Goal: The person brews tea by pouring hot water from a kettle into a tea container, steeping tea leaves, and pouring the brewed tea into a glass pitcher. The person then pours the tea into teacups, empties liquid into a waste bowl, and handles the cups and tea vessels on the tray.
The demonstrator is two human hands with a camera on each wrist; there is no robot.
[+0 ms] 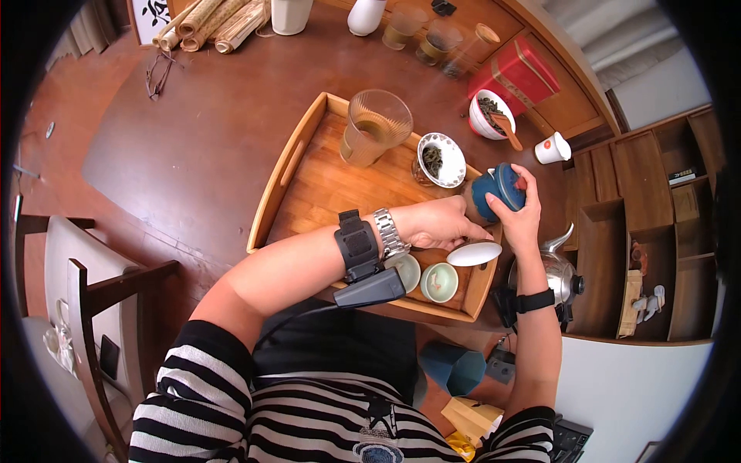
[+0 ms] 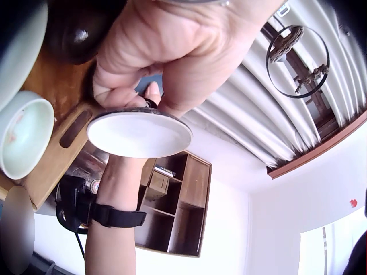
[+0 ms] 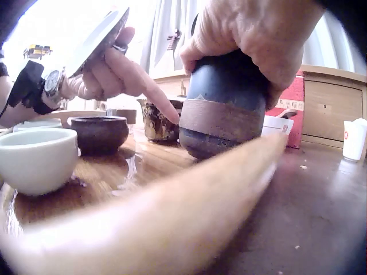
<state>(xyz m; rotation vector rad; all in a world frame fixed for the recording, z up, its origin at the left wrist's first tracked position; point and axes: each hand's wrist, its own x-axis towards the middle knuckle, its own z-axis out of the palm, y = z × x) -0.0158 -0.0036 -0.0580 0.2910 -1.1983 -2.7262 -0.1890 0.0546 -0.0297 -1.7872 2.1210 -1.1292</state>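
Note:
My left hand [image 1: 432, 224] pinches a white-bottomed lid [image 1: 474, 254] over the tray's right end. In the left wrist view the lid [image 2: 140, 134] hangs beneath the fingers. One finger of the left hand [image 3: 114, 74] stretches toward the blue vessel [image 3: 221, 117] in the right wrist view; contact cannot be told. My right hand [image 1: 521, 212] grips that blue vessel [image 1: 486, 193], which has a brown band and stands upright at the tray's edge. A patterned-rim cup [image 1: 450, 167] with dark leaves sits behind. Two pale green cups [image 1: 440, 282] stand near the tray's front.
The wooden tray [image 1: 287, 163] also holds a ribbed glass pitcher [image 1: 367, 143] and, seen at the right wrist, a dark bowl [image 3: 100, 134]. To the right are a metal kettle [image 1: 557, 272], a paper cup [image 1: 553, 148], a white bowl of leaves [image 1: 480, 119] and a red box [image 1: 515, 73].

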